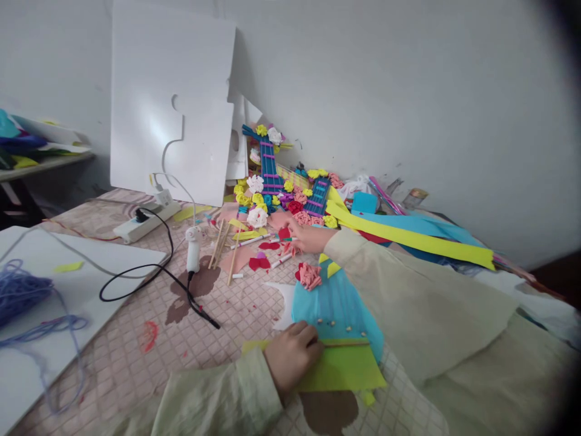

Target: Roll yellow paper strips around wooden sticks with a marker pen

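Note:
My left hand (293,357) lies on a yellow-green sheet of crepe paper (345,369), fingers curled over one end of a thin wooden stick (347,343). Just beyond it is a blue crepe-paper piece (333,303) with small pale bits along its near edge and a pink paper flower (310,276) at its far left corner. My right hand (311,237) stretches forward over the marker pens (281,261) and red paper scraps (259,263). Its fingers look apart near a red scrap (284,233); their undersides are hidden.
A white glue gun (193,249) stands at left, its black cable looping to a power strip (147,222). Blue guitar-like shapes (269,166) with paper flowers lean at the back. Yellow strips (408,233) lie right; wooden sticks (221,244) centre; blue yarn (22,290) far left.

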`<action>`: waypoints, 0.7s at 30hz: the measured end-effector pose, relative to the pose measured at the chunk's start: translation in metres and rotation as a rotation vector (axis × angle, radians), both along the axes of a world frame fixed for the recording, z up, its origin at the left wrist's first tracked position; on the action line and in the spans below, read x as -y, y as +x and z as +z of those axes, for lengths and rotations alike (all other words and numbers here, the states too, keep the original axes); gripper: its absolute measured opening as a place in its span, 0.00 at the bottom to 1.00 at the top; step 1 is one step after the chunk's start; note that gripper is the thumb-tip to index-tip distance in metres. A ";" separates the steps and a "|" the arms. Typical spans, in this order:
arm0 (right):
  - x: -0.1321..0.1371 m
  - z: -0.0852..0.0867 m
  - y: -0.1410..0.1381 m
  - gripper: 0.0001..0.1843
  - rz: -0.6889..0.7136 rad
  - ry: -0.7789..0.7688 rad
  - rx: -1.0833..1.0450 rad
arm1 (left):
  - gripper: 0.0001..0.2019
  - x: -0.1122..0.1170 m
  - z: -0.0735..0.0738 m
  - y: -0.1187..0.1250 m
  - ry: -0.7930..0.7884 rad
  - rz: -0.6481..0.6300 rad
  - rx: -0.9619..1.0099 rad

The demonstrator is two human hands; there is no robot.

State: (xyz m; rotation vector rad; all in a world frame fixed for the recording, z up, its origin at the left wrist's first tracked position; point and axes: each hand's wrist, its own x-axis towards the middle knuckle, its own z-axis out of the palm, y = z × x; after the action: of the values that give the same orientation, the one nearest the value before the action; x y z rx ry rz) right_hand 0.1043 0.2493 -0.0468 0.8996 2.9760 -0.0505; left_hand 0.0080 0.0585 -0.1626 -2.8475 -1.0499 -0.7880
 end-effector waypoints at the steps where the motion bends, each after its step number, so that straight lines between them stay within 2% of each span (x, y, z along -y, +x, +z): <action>1: 0.001 0.000 0.002 0.16 -0.021 -0.031 -0.015 | 0.11 0.000 0.000 0.000 -0.001 -0.001 0.001; 4: 0.005 -0.001 0.002 0.26 -0.084 -0.113 -0.070 | 0.09 -0.001 0.000 -0.001 -0.006 -0.007 0.004; 6: 0.006 -0.003 0.000 0.29 -0.108 -0.146 -0.131 | 0.09 -0.001 -0.001 -0.001 -0.009 -0.007 0.005; 10: 0.002 -0.007 -0.003 0.22 -0.152 -0.179 -0.266 | 0.10 -0.001 -0.002 -0.001 -0.010 -0.008 0.006; 14: -0.002 -0.010 -0.005 0.11 -0.183 -0.208 -0.356 | 0.11 -0.001 -0.002 -0.001 -0.015 -0.008 0.008; 21: -0.003 -0.005 -0.009 0.10 -0.219 -0.247 -0.478 | 0.12 0.000 -0.001 -0.001 -0.023 -0.004 0.010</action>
State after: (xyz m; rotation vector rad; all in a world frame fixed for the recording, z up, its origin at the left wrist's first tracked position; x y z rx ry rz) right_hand 0.0956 0.2525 -0.0520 1.3311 3.1529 -0.7180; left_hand 0.0070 0.0590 -0.1639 -2.8684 -1.0619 -0.7970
